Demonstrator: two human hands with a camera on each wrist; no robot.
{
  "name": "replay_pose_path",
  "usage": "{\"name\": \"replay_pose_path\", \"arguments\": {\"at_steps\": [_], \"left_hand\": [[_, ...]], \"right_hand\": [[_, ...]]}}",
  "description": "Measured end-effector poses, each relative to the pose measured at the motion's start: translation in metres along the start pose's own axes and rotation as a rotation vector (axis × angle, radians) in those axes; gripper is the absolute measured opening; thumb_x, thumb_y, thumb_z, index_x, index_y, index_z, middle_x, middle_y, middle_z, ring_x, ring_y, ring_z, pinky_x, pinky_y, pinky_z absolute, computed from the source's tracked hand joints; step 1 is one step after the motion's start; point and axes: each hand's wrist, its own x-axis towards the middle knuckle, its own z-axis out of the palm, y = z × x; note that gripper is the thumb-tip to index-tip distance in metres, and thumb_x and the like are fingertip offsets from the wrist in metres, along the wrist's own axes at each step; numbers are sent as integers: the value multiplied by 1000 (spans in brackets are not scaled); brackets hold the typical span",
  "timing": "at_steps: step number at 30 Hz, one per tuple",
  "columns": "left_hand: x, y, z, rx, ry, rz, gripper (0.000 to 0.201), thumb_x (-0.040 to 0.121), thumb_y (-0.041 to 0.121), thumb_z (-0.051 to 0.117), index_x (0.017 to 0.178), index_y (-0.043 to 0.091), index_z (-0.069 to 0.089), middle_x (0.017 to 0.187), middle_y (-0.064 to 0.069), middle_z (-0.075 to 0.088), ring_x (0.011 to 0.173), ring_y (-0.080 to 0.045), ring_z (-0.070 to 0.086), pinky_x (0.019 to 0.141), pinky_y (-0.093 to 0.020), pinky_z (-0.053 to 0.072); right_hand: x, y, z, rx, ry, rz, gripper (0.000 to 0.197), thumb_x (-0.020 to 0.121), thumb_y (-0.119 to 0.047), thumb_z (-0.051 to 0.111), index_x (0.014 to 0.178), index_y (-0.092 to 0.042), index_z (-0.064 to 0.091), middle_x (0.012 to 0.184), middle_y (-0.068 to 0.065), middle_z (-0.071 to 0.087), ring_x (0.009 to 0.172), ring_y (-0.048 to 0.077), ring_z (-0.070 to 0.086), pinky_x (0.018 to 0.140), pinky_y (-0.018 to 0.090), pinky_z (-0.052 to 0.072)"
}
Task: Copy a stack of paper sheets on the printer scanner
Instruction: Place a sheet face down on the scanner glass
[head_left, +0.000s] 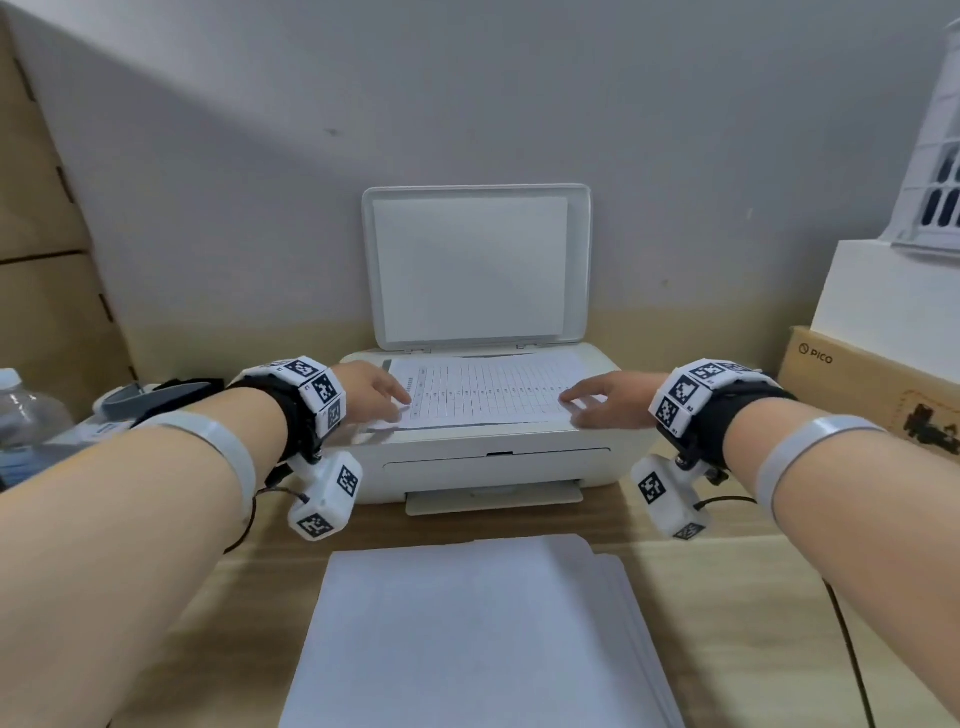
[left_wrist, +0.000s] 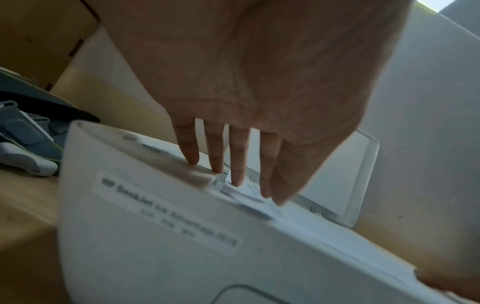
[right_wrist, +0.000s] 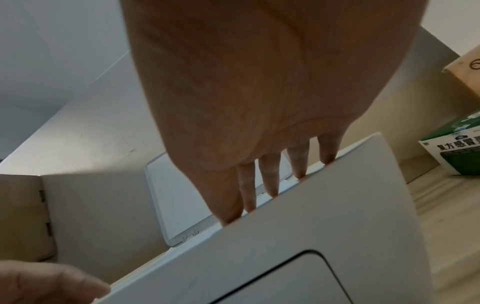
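Left hand and right hand, fingers straight, press flat on the printed sheet lying on the printer glass; lid up. Paper stack lies on the table just in front of the printer.

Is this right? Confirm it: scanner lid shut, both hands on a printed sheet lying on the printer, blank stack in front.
Not quite: the head view shows the scanner lid raised. The rest holds: both hands, left hand and right hand, rest on the printed sheet atop the printer, stack in front.
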Motion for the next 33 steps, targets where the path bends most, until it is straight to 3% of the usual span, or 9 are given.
{"name": "replay_pose_path", "arguments": {"at_steps": [2,5,12,17,21,23,25,30,33], "left_hand": [[-3,-1,3,143,-21,18,52,85,50,67,133,33,58,141,3,53,126,-17,52,105,-32,40],[-8,0,7,192,-19,44,71,75,68,64,136,33,54,145,7,48,129,-17,49,110,-40,38],[-11,4,9,215,-4,52,69,79,69,59,135,30,56,144,4,50,128,-17,50,107,-38,40],[4,3,-18,21,-12,-11,72,74,75,55,127,27,63,132,2,61,116,-21,58,103,-47,45],[49,3,-59,-495,167,-95,54,88,48,64,129,14,57,127,-3,59,113,-23,57,92,-41,52],[76,5,-73,-723,238,-122,49,93,37,61,133,10,52,129,-12,58,114,-31,57,97,-47,49],[112,3,-81,-797,292,-132,55,93,36,59,138,8,46,138,-23,51,121,-41,54,100,-53,46],[172,11,-87,-888,518,-204,73,90,35,60,147,0,29,147,-22,40,130,-39,44,107,-42,36],[194,12,-89,-929,524,-202,71,92,35,56,147,1,29,146,-20,41,129,-36,44,99,-37,35]], "right_hand": [[-2,0,-2,-58,-5,-13,54,95,-55,49,145,-37,42,151,-7,41,137,18,40,109,32,30],[-4,5,0,-68,-18,-32,72,84,-70,53,147,-39,38,153,-10,37,140,16,36,114,36,26],[-5,8,4,-66,-16,-45,73,85,-72,48,149,-38,35,154,-10,37,141,16,36,115,38,25],[-6,1,-27,31,35,-29,69,92,-70,34,147,-28,41,150,-2,44,126,17,51,111,42,30],[27,1,-77,199,183,110,65,101,-55,29,151,-13,34,157,8,33,142,27,33,117,45,26],[53,3,-95,273,222,151,65,103,-53,26,151,-10,33,155,11,35,141,29,36,115,44,29],[85,8,-107,396,294,155,64,103,-51,29,149,-6,35,152,15,39,138,31,39,114,44,32],[135,1,-123,699,423,201,61,103,-45,33,147,-2,36,149,19,40,136,36,40,113,46,33],[160,-3,-127,836,505,234,63,102,-45,34,150,-3,29,151,17,37,137,36,38,112,48,33]]}}
